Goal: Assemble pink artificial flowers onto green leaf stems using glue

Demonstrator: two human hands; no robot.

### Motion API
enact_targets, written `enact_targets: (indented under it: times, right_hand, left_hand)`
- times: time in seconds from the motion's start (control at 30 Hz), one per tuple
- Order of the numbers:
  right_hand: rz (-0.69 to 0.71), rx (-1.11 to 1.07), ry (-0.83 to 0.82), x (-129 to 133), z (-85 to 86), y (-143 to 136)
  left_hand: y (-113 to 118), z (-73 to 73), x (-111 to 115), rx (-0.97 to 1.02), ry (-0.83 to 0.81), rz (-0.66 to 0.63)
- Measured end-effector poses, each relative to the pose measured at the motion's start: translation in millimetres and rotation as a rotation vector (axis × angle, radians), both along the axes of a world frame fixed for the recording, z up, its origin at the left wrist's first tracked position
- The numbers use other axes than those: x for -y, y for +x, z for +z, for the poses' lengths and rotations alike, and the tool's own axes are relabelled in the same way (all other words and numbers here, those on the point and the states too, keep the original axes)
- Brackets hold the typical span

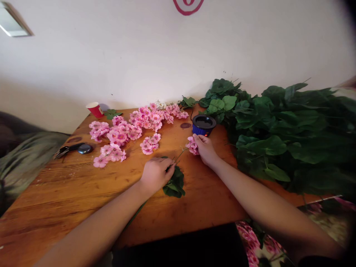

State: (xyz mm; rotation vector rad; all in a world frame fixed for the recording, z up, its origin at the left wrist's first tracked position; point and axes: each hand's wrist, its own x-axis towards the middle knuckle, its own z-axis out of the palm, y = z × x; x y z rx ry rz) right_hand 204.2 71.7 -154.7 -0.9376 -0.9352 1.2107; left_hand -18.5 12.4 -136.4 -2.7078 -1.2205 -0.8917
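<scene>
My left hand (157,172) is closed around a green artificial stem (180,154) over the middle of the wooden table. Dark green leaves (175,183) on that stem hang below and beside the fingers. Slightly higher and to the right, my right hand (205,147) pinches a small pink artificial flower cluster (191,145) near the stem's upper end. Just behind it stands a small blue pot with a black rim (204,124), an orange light glowing on its front. One loose pink cluster (150,144) lies left of the hands. Whether flower and stem are joined I cannot tell.
Several pink flower clusters (119,133) spread over the table's (83,196) back left. A red paper cup (95,110) leans by the wall; scissors (68,149) and a dark round object (85,148) lie at the left edge. A big heap of green leaves (278,137) covers the right side.
</scene>
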Motion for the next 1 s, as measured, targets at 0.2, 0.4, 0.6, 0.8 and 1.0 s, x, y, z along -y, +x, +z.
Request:
enact_targets:
  times: [0.2,0.4,0.6,0.8,1.0]
  right_hand:
    - [-0.012,-0.016,-0.003,4,5.0,-1]
    - [-0.030,0.036,0.017,10,12.9,-1]
    - [0.000,0.055,0.026,13,18.4,1]
    - [0.013,0.092,0.025,12,19.7,6]
    - [0.074,0.075,0.044,15,23.4,5]
  left_hand:
    - [0,-1.7,-1,-0.019,-0.019,-0.017]
    - [0,-1.3,-1,-0.018,-0.032,-0.016]
    - [1,0.1,0,-0.029,-0.060,0.010]
    - [0,-1.1,-1,-0.037,-0.054,0.014]
    - [0,-1.4,-1,-0.043,-0.067,0.008]
